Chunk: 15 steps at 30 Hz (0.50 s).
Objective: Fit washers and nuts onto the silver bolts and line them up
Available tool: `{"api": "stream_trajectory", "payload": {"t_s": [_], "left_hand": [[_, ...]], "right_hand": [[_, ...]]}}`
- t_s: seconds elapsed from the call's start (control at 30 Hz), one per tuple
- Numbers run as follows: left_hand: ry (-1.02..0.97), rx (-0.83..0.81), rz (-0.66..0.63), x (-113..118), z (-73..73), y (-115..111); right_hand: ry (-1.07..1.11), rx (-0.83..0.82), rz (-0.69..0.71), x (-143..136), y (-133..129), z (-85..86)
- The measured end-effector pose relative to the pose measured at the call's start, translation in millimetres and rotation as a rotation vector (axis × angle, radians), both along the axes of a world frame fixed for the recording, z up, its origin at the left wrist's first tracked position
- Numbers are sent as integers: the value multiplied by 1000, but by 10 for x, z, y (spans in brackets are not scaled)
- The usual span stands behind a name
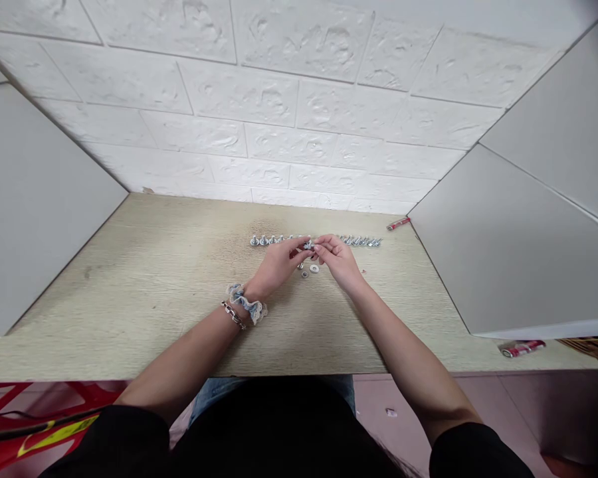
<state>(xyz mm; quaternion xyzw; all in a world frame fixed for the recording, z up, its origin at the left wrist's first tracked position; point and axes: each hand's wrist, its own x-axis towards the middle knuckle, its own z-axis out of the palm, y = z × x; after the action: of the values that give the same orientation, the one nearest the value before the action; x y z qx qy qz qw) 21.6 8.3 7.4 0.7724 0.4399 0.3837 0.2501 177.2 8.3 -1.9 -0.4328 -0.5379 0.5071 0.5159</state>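
A white brick-patterned wall [269, 99] is standing behind the desk [159, 272], where the left hand [278, 261] and right hand [339, 261] are pinching a small metal fastener [308, 245] together, near a flat washer [314, 269].

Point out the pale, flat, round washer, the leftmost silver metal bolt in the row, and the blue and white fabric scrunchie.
Pale, flat, round washer [317, 269], head view: right side of its ring.
Leftmost silver metal bolt [254, 241], head view: its wide lower part.
Blue and white fabric scrunchie [252, 308], head view: its middle folds.
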Motion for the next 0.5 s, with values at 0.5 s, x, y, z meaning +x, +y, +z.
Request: {"api": "stream_trajectory", "payload": {"t_s": [0.5], "left_hand": [[-14, 167, -90, -2, -25, 1]], "right_hand": [[-226, 15, 100, 11, -74, 26]]}}
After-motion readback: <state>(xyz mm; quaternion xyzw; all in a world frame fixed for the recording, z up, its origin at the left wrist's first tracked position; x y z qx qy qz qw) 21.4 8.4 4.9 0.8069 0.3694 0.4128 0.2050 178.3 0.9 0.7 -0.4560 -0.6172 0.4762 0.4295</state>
